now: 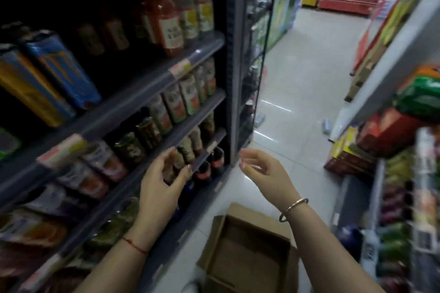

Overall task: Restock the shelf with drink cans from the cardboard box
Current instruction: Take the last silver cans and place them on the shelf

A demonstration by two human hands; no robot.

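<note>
Cardboard box sits open on the floor under the hands, no cans showing inside. Left hand cupped at a can on the shelf, grip unclear through blur. Right hand loose, empty. Best: seat can upright, flush.

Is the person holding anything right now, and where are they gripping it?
The right hand holds nothing, fingers loose. The left hand curves beside a can on the shelf; the blur hides whether it grips it.
</note>
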